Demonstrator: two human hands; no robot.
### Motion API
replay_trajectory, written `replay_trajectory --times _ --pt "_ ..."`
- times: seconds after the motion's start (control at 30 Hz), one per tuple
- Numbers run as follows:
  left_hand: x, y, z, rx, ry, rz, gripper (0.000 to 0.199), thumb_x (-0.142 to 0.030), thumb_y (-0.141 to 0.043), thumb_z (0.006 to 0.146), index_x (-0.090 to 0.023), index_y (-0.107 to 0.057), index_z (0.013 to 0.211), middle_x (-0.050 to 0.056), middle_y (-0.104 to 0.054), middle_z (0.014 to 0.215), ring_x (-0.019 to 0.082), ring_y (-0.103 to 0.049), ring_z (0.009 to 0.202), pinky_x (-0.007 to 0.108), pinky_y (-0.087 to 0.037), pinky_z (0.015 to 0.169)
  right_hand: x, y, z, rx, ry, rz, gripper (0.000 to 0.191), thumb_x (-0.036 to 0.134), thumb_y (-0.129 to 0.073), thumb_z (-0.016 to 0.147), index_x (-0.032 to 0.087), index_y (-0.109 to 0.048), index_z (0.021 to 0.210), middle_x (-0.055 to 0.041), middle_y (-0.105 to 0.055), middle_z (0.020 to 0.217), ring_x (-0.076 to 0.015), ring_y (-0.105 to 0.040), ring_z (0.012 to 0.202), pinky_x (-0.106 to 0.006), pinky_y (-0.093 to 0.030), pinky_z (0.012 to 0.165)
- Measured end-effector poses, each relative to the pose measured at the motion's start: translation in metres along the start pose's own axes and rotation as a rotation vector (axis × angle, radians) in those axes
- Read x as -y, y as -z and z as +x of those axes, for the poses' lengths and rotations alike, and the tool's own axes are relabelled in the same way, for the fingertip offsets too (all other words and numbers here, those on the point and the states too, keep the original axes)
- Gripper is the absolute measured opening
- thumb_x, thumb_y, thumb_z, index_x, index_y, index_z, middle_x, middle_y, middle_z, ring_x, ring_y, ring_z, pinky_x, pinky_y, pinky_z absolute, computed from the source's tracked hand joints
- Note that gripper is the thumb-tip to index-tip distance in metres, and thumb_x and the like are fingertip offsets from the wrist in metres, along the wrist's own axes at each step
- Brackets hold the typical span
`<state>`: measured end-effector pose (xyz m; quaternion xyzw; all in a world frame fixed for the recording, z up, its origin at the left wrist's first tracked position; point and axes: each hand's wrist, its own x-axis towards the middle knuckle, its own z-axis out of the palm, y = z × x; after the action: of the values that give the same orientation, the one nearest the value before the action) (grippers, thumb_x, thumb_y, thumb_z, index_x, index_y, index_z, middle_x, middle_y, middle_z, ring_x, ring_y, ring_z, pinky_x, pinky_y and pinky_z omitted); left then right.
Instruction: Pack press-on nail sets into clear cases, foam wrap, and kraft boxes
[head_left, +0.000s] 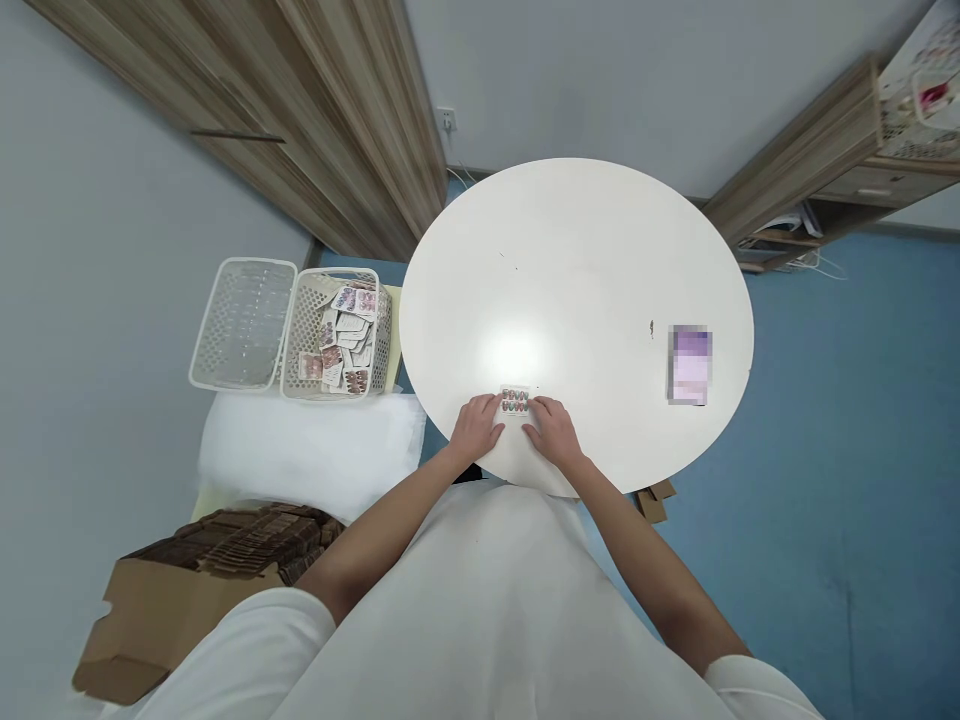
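A small card of press-on nails [515, 401], with two rows of colourful nails, lies flat on the white oval table [577, 230] near its front edge. My left hand [476, 427] rests on the table at the card's left side, its fingertips at the edge and its thumb apart. On the opposite side, my right hand [553, 430] lies with its fingertips at the card's right edge, thumb also apart. Both hands look open, with fingers stretched toward the card rather than wrapped round it.
Left of the table, a white perforated basket [289, 345] holds many nail cards, beside a second basket [202, 350]. White wrapping material [307, 440] and a cardboard box [172, 610] with brown pieces lie nearer. A blurred purple item [690, 365] lies at the table's right.
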<state>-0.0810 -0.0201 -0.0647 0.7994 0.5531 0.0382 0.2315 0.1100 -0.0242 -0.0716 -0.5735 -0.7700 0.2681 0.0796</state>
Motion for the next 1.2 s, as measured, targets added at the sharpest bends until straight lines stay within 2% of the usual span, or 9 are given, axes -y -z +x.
replay_trajectory --times 0.1,0.2,0.47,0.67,0.8,0.97,1.2 --pt "0.005 0.002 -0.012 0.044 -0.185 0.114 0.051 -0.032 -0.042 0.082 -0.017 -0.035 0.129 0.010 -0.040 0.133 0.024 -0.030 0.125 0.039 -0.026 0.099 0.001 0.000 -0.013 0.021 0.121 -0.129 0.045 0.038 -0.045 0.081 0.020 -0.044 0.122 -0.0111 -0.042 0.131 -0.0274 -0.035 0.118 -0.043 -0.027 0.093" --pt "0.011 0.003 -0.017 0.062 -0.217 0.189 0.053 -0.037 -0.037 0.084 -0.015 -0.033 0.132 0.009 -0.035 0.137 0.025 -0.022 0.130 0.043 -0.021 0.101 0.007 -0.004 -0.014 0.049 0.126 -0.204 0.048 0.041 -0.042 0.081 0.019 -0.043 0.123 -0.0119 -0.038 0.135 -0.0289 -0.030 0.123 -0.046 -0.021 0.095" --pt "0.042 0.019 -0.019 0.054 -0.127 0.242 0.056 -0.040 -0.037 0.084 -0.017 -0.029 0.135 0.010 -0.035 0.138 0.027 -0.020 0.131 0.045 -0.019 0.101 0.043 -0.015 0.019 0.083 0.103 -0.235 0.048 0.041 -0.040 0.081 0.021 -0.041 0.124 -0.0112 -0.035 0.138 -0.0297 -0.025 0.126 -0.049 -0.016 0.096" --pt "0.073 0.038 -0.014 0.026 -0.014 0.148 0.056 -0.039 -0.037 0.084 -0.017 -0.031 0.134 0.011 -0.030 0.140 0.029 -0.017 0.132 0.049 -0.016 0.101 0.075 -0.024 0.055 0.110 0.108 -0.192 0.048 0.041 -0.042 0.081 0.021 -0.040 0.125 -0.0113 -0.032 0.139 -0.0294 -0.021 0.129 -0.051 -0.014 0.097" --pt "0.089 0.048 -0.008 0.009 0.082 0.103 0.060 -0.042 -0.039 0.083 -0.015 -0.028 0.135 0.013 -0.027 0.141 0.031 -0.013 0.132 0.050 -0.018 0.100 0.091 -0.029 0.078 0.141 0.100 -0.190 0.053 0.042 -0.042 0.080 0.019 -0.036 0.128 -0.0119 -0.027 0.141 -0.0297 -0.016 0.131 -0.052 -0.013 0.098" --pt "0.098 0.052 -0.003 -0.001 0.147 0.124 0.062 -0.043 -0.037 0.083 -0.013 -0.024 0.136 0.013 -0.019 0.144 0.031 -0.012 0.132 0.051 -0.017 0.100 0.098 -0.030 0.095 0.194 0.109 -0.215 0.061 0.047 -0.041 0.080 0.017 -0.030 0.132 -0.0121 -0.019 0.144 -0.0292 -0.010 0.132 -0.051 -0.013 0.099" --pt "0.101 0.051 -0.004 -0.009 0.158 0.131 0.062 -0.043 -0.038 0.083 -0.014 -0.025 0.136 0.013 -0.019 0.144 0.032 -0.014 0.132 0.050 -0.019 0.099 0.096 -0.028 0.100 0.210 0.144 -0.226 0.064 0.048 -0.041 0.079 0.017 -0.026 0.134 -0.0104 -0.015 0.146 -0.0281 -0.008 0.133 -0.051 -0.014 0.098"
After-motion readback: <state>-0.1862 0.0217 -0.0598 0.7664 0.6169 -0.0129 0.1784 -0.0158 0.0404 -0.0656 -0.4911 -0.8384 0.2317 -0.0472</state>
